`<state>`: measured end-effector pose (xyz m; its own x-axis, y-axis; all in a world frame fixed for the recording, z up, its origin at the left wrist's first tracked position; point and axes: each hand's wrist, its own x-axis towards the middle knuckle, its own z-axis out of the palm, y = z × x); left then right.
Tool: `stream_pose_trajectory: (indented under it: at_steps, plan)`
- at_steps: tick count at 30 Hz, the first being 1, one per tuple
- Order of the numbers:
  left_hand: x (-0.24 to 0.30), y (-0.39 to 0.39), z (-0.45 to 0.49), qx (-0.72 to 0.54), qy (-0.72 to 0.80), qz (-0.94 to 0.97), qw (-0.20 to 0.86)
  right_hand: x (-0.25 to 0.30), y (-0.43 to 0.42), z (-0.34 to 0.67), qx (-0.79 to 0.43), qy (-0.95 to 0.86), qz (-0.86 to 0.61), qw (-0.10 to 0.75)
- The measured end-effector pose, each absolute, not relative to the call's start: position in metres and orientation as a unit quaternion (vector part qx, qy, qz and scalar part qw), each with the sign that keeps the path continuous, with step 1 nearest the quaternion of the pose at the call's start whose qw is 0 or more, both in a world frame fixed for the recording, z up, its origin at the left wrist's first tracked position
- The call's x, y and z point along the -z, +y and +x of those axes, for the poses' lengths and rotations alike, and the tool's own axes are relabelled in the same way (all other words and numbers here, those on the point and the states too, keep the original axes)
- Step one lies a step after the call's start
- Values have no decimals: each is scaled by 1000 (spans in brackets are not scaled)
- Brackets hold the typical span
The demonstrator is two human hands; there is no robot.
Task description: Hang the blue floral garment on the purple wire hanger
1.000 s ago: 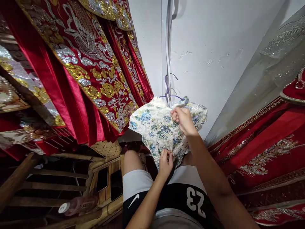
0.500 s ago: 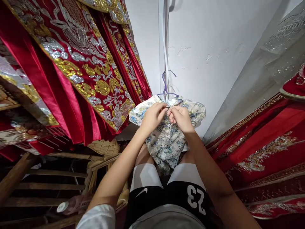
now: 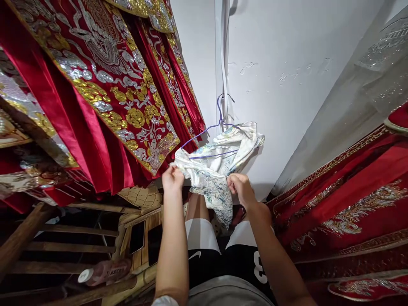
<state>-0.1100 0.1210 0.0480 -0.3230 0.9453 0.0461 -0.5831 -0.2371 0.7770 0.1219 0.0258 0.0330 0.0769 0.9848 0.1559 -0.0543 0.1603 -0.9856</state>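
A white garment with a blue floral print (image 3: 213, 191) hangs partly on a purple hanger (image 3: 220, 122) in front of the wall. My left hand (image 3: 173, 177) is closed on the garment's left edge, pulling it out sideways below the hanger's bare left arm. Lower on the right, my right hand (image 3: 239, 187) pinches the cloth near its middle. The garment's neck gapes, and the hanger's bottom bar shows across the opening. Cloth still covers the hanger's right end.
Red embroidered cloths (image 3: 137, 106) hang at the left, and red beaded garments (image 3: 360, 204) at the right. A bamboo chair (image 3: 140, 272) at lower left holds two dark phones (image 3: 137, 236). A bottle (image 3: 106, 273) lies beside it. A white wall (image 3: 280, 51) stands ahead.
My hands have moved apart and down from the collar. The garment's left shoulder has come off the hanger's left arm, and its front is pulled open.
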Motion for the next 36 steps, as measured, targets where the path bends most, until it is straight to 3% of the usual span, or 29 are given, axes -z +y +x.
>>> stream_pose_trajectory:
  at_steps: [5,8,13,17,21,25,28,31,33,36]
  plan:
    - [21,85,-65,-679,407,284,541,2,-1,125,-500,-423,-447,610]
    - [35,62,-45,-639,423,326,554,18,-16,150,-516,-429,-457,584]
    - [4,29,-34,-593,369,486,525,15,-29,191,-557,-505,-507,422]
    - [-26,0,-19,-546,326,604,481,4,-17,170,-478,-528,-499,494]
    - [-41,-13,-11,-487,307,707,411,-4,-8,129,-519,-507,-456,516]
    - [-44,3,-30,-516,365,698,338,-15,-9,124,-626,-557,-374,398]
    - [-31,16,-51,-401,327,727,451,-32,-2,142,-600,-615,-400,319]
    - [-6,19,-72,-222,325,774,497,-55,22,165,-456,-647,-459,404]
    - [6,17,-87,-137,368,804,446,-68,47,178,-352,-665,-454,476]
    - [4,18,-108,-105,450,823,330,-73,89,192,-269,-658,-456,535]
